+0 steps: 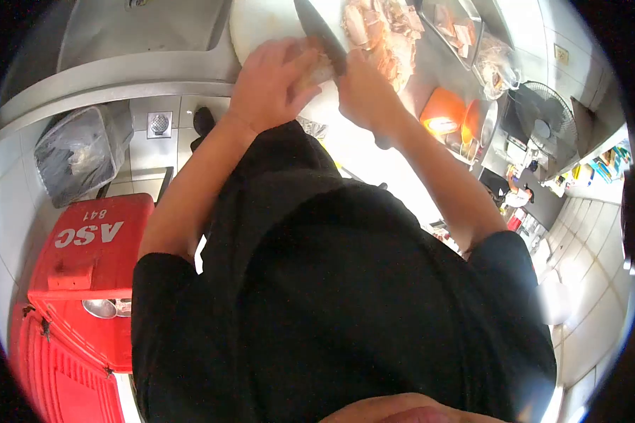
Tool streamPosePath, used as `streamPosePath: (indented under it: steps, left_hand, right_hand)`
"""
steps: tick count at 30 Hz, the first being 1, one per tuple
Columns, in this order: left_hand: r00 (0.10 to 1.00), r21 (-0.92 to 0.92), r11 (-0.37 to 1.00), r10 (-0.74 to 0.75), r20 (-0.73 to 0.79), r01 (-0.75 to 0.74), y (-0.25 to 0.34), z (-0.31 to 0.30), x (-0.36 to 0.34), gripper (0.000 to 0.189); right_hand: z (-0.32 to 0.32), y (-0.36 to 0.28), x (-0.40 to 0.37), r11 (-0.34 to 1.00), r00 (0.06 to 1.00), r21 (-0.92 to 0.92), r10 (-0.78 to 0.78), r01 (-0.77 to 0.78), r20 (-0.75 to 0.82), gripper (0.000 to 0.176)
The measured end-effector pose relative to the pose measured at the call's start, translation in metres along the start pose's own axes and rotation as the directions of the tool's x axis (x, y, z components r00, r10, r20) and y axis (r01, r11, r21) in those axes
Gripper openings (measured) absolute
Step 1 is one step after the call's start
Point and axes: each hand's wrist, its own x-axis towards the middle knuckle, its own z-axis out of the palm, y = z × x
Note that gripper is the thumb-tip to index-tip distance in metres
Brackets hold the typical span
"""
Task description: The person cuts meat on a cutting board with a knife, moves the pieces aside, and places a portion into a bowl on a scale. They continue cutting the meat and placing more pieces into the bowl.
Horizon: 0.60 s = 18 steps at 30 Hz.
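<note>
My right hand (370, 99) is wrapped round the handle of a kitchen knife (319, 28), its blade pointing away over the white cutting board (257, 25). Beside the blade, my left hand (271, 84) curls its fingers over a pale piece of meat (322, 73) at the board's near edge. The fingers partly hide this piece. A heap of cut, pinkish cooked meat (384, 39) lies just beyond my right hand. Farther right, a metal tray (478, 32) holds several more meat pieces.
A steel sink (134, 39) adjoins the board on the left. Below stand a bag-lined bin (81, 151) and an open red cooler box (95, 240). To the right are a plastic bag (497, 67), an orange container (442, 111) and a fan (541, 127). Another person (518, 194) is far off.
</note>
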Motion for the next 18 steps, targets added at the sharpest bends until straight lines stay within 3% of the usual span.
streamPosePath:
  steps: [5, 8, 13, 16, 18]
  left_hand:
    - [0.997, 0.056, 0.996, 0.068, 0.034, -0.07, 0.0, 0.004, 0.004, 0.054]
    - [0.993, 0.102, 0.988, 0.114, -0.011, -0.112, 0.002, 0.002, 0.007, 0.052]
    - [0.984, 0.069, 0.982, 0.175, -0.023, -0.173, -0.003, 0.003, -0.001, 0.05]
    - [0.987, 0.112, 0.981, 0.16, -0.018, -0.157, 0.002, 0.008, -0.007, 0.051]
    - [0.986, 0.08, 0.983, 0.167, -0.007, -0.165, -0.002, 0.011, -0.008, 0.051]
  right_hand:
    - [0.029, 0.01, -0.011, 0.994, 0.99, 0.015, 0.111, -0.11, -0.089, 0.031]
    - [0.053, 0.026, -0.013, 0.996, 0.974, 0.092, 0.039, -0.019, -0.224, 0.033]
    - [0.0, 0.007, -0.013, 0.998, 0.997, -0.003, -0.055, 0.055, -0.059, 0.046]
    - [-0.003, 0.008, -0.011, 0.99, 0.984, -0.008, -0.144, 0.144, -0.104, 0.046]
    - [-0.001, 0.004, -0.009, 0.995, 0.992, 0.005, -0.103, 0.103, -0.077, 0.048]
